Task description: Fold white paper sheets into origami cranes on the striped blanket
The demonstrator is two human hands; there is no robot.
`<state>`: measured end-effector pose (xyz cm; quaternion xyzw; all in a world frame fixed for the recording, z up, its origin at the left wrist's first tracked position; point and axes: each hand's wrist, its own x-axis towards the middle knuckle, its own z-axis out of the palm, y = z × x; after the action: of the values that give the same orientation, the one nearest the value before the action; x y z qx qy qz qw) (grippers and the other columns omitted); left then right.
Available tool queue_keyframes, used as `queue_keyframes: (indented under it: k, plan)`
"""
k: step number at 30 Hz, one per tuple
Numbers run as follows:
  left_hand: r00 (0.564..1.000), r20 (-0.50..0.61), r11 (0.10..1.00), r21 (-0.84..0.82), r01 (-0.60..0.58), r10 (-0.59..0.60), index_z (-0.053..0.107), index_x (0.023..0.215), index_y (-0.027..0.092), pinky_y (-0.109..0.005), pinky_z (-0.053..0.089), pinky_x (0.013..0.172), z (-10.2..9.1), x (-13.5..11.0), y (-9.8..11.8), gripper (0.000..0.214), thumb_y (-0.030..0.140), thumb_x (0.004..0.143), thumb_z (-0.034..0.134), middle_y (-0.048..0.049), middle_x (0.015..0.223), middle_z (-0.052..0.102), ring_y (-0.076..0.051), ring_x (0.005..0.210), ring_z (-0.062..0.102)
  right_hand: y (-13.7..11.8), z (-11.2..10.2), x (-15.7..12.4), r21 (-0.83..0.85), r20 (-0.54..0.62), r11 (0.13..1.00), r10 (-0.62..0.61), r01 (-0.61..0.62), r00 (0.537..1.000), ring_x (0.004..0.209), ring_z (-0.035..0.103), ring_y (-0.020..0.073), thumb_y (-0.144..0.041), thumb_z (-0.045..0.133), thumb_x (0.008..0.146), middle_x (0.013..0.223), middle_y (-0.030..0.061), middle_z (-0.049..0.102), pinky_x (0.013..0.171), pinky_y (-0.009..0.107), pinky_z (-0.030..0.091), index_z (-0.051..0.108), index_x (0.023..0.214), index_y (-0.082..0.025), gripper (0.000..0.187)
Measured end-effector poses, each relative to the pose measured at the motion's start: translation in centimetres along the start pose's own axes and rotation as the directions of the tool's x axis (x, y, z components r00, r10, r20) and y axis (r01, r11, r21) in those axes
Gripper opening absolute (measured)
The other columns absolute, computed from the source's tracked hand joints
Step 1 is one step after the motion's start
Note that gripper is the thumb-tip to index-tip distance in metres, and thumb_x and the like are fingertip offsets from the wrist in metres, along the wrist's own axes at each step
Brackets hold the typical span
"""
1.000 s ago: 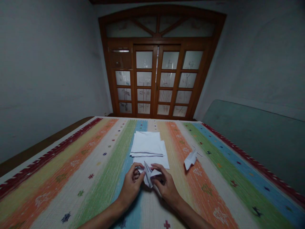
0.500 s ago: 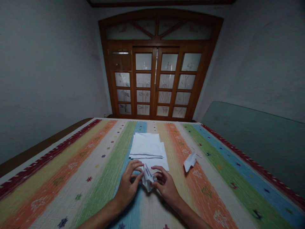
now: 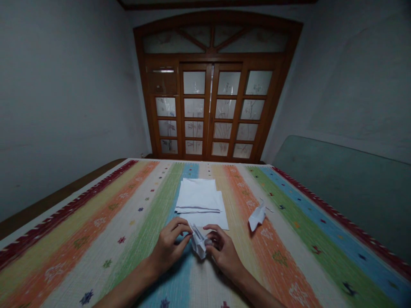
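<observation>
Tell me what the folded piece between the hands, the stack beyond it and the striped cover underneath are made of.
The folded piece looks like plain matt white paper: its sharp creases hold their shape. The stack looks like the same paper, in thin, flat sheets. The striped cover looks like matt woven cloth, with a fine ribbed texture, perhaps cotton; the fibre can't be told from here.

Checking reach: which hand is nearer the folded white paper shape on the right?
The right hand, down-left of the folded white paper shape; the left hand sits farther left.
</observation>
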<state>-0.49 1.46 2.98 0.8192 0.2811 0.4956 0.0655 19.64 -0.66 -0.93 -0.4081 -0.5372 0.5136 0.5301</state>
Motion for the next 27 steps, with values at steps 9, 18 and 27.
queue_keyframes:
  k: [9, 18, 27]
  plan:
    - [0.990, 0.135, 0.999, 0.035, -0.034, 0.029, 0.065, 0.098, 0.020, -0.032, 0.054, 0.074, -0.3, 0.1, 0.3, 0.016, 0.009, 0.090, 0.056, -0.0052, 0.084, 0.072, -0.020, 0.081, 0.066, 0.4, -0.1, -0.1, -0.069, 0.011, 0.996, -0.049, 0.049, 0.999, 0.070, 0.062, 0.0154, -0.010, 0.062, 0.065, 0.081, -0.0005, 0.063, 0.064, 0.025, 0.047, 0.065, 0.108, -0.020, 0.045]
    - [0.952, 0.297, 0.995, -0.036, 0.091, -0.076, 0.070, 0.087, 0.019, -0.029, 0.049, 0.068, -1.2, 0.7, -0.3, 0.013, 0.011, 0.083, 0.060, -0.0049, 0.078, 0.071, -0.019, 0.075, 0.066, 0.2, -0.4, -0.3, -0.134, 0.049, 0.984, -0.108, 0.114, 0.993, 0.068, 0.057, 0.0156, -0.020, 0.068, 0.070, 0.080, -0.0004, 0.060, 0.062, 0.026, 0.042, 0.065, 0.111, -0.020, 0.041]
    - [0.912, 0.349, 0.963, -0.080, 0.257, -0.214, 0.075, 0.081, 0.020, -0.025, 0.052, 0.064, -1.5, 0.8, -0.1, 0.011, 0.015, 0.079, 0.065, -0.0039, 0.074, 0.078, -0.018, 0.068, 0.072, -0.1, -0.2, -0.3, -0.089, 0.037, 0.993, -0.069, 0.072, 0.997, 0.069, 0.062, 0.0154, -0.018, 0.065, 0.070, 0.084, -0.0001, 0.058, 0.057, 0.023, 0.043, 0.064, 0.108, -0.020, 0.038]
